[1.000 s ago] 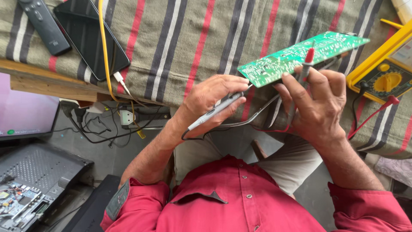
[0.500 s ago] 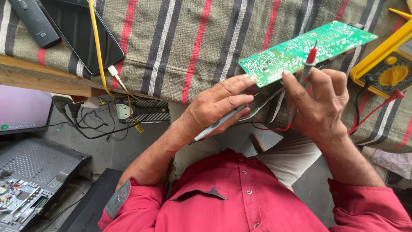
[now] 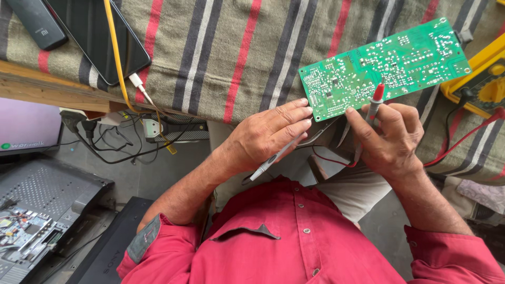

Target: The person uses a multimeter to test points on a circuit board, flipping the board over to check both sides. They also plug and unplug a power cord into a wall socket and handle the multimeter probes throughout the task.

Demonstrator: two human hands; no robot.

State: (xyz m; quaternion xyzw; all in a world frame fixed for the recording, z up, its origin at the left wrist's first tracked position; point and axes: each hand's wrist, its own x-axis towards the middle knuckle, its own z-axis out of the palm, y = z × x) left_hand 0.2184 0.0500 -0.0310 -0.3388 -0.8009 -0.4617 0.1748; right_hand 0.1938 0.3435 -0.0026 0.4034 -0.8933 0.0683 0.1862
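Note:
A green circuit board (image 3: 386, 66) lies solder side up over the edge of a striped cloth (image 3: 236, 47). My left hand (image 3: 268, 138) touches the board's near left corner with its fingertips and holds a slim grey probe or pen (image 3: 273, 156) under the fingers. My right hand (image 3: 389, 139) grips a red-tipped meter probe (image 3: 375, 100), its tip resting at the board's near edge. A red lead (image 3: 463, 138) runs from that hand to a yellow multimeter (image 3: 481, 79) at the right.
A black phone (image 3: 100, 37) with a yellow charging cable (image 3: 117, 52) and a dark remote (image 3: 37, 23) lie on the cloth at upper left. Below the wooden table edge hang tangled cables (image 3: 115, 142). An opened device with exposed electronics (image 3: 26, 226) sits at lower left.
The view has shifted slightly. Both hands stay at the board's near edge; the left hand's fingers have moved closer to the board's corner.

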